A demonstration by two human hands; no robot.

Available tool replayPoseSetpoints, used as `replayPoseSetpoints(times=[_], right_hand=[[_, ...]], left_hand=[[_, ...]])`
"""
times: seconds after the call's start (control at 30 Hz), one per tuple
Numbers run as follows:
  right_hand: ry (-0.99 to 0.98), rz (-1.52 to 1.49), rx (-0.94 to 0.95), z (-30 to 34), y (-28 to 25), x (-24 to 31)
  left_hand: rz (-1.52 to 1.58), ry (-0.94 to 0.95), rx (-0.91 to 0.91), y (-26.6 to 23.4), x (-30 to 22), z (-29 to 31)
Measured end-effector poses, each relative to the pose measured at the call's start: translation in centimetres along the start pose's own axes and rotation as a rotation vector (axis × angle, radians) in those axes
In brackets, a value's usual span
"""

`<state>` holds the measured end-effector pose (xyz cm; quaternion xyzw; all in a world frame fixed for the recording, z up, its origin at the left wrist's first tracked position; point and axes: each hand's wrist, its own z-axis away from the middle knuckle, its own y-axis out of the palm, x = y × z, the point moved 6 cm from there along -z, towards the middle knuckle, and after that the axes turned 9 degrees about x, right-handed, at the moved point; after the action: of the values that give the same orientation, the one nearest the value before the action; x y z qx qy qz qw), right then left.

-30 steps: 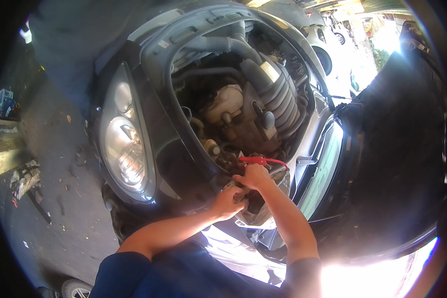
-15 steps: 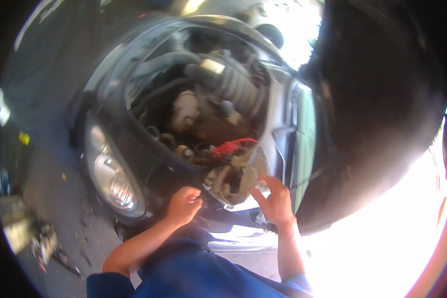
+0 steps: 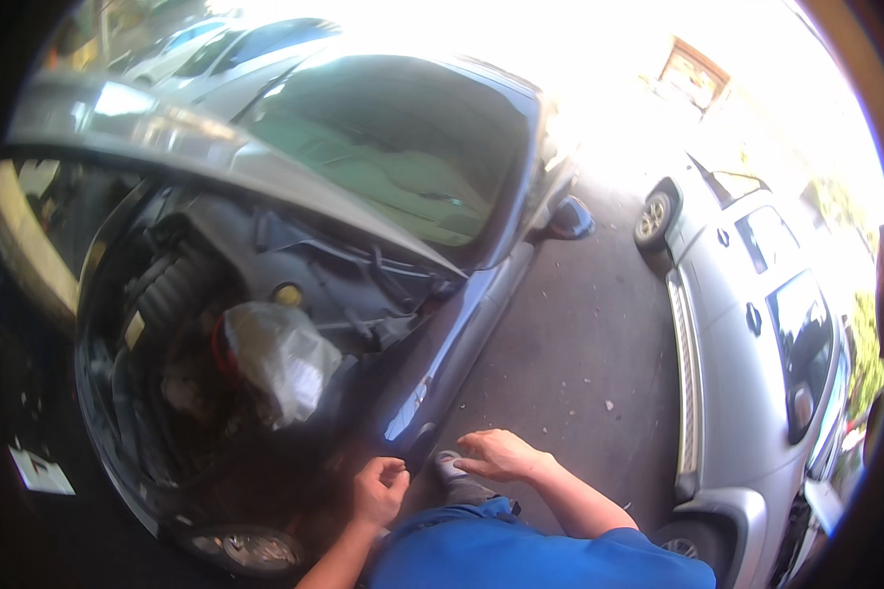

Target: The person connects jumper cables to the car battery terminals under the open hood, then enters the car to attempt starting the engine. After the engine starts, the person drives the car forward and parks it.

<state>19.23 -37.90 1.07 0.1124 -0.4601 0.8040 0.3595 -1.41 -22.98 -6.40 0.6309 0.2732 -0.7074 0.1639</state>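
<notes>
Nearest is the person's blue shirt (image 3: pixel 530 550), with both bare hands just in front of it. The left hand (image 3: pixel 380 489) is loosely curled with nothing seen in its grasp; whether it brushes the dark car's fender (image 3: pixel 447 339) behind it cannot be told. The right hand (image 3: pixel 504 455) is free, fingers spread and slightly bent, close to a grey shoe (image 3: pixel 449 465) that shows past its fingertips. Beyond the left hand and to its left, apart from both hands, a whitish plastic-wrapped bundle (image 3: pixel 287 361) sits in the open engine bay, with a red cable (image 3: pixel 222 348) along its left edge. A yellowish round cap (image 3: pixel 287 294) lies just past the bundle. Farther off are the raised hood (image 3: pixel 206 147), the windshield (image 3: pixel 393 147) and a side mirror (image 3: pixel 568 220). A silver vehicle (image 3: pixel 722 393) stands across the pavement (image 3: pixel 570 363) at right; pale cars (image 3: pixel 182 61) fill the far upper left.
</notes>
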Motion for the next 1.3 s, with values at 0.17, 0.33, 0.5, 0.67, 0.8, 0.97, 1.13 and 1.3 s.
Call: replayPoseSetpoints(times=[0.17,0.33,0.5,0.67,0.8,0.97,1.13,1.3], right_hand=[[0.105,-0.092,0.130,2.4,0.9,-12.9],[0.095,-0.085,0.084,4.9,-0.9,-26.9],[0.221,-0.182,0.093,10.4,-6.5,-41.1],[0.405,-0.194,-0.119,14.6,-11.2,-53.7],[0.523,-0.565,-0.494,15.7,-10.5,-63.7],[0.947,-0.863,-0.552,15.4,-0.5,-77.0],[1.184,-1.486,-0.303,12.9,5.4,-84.4],[1.105,-1.587,-0.189,7.1,-2.0,-94.5]], left_hand=[[-0.078,-0.104,0.155,12.4,-2.5,-5.6],[-0.083,-0.188,0.292,29.0,-1.9,-12.8],[-0.222,-0.161,0.562,42.9,-6.6,-22.9],[-0.366,-0.117,0.794,55.5,-10.3,-35.4],[-0.352,-0.076,0.973,66.7,-12.0,-45.7],[-0.320,-0.023,1.167,80.4,-16.0,-57.7],[-0.367,-0.017,1.178,89.8,-20.6,-69.7],[-0.294,-0.101,0.882,95.5,-18.2,-83.1]])
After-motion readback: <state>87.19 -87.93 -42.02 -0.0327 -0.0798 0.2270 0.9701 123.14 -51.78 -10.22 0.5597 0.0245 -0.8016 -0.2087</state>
